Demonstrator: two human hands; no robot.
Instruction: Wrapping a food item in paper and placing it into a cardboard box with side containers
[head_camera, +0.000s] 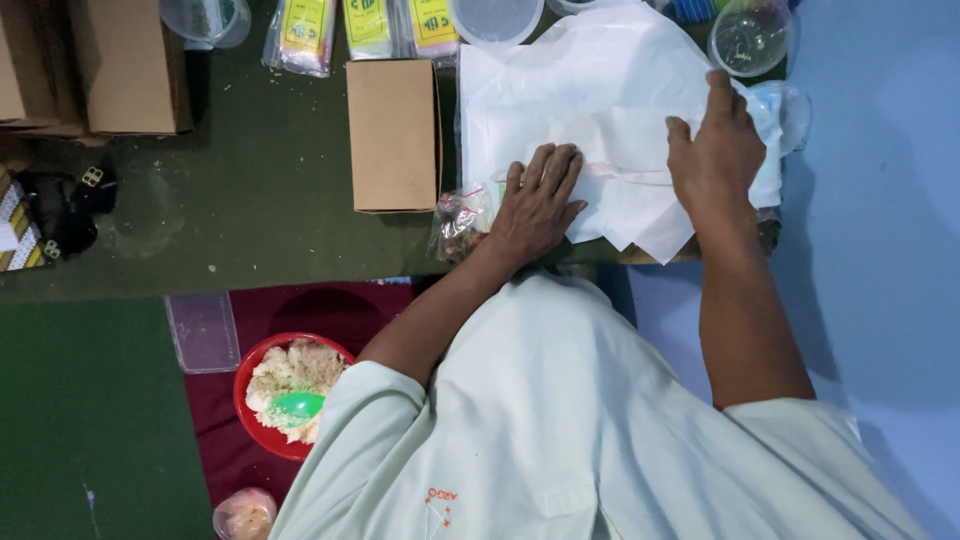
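STEP: I judge flattening the white plastic bags (610, 120) at 12 o'clock | left hand (535, 205) splayed flat on stack edge; right hand (715, 150) flat, fingers together | NEXT: I'd pinch one sheet loose; snack packet (458, 222) touches left hand at 9 o'clock

Even, soft overhead light; mild glare on the white paper (600, 120), faint shadows beside the arms, slightly soft focus throughout.

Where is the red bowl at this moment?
In the head view, the red bowl sits lower left on the dark red mat, beside a clear lid.
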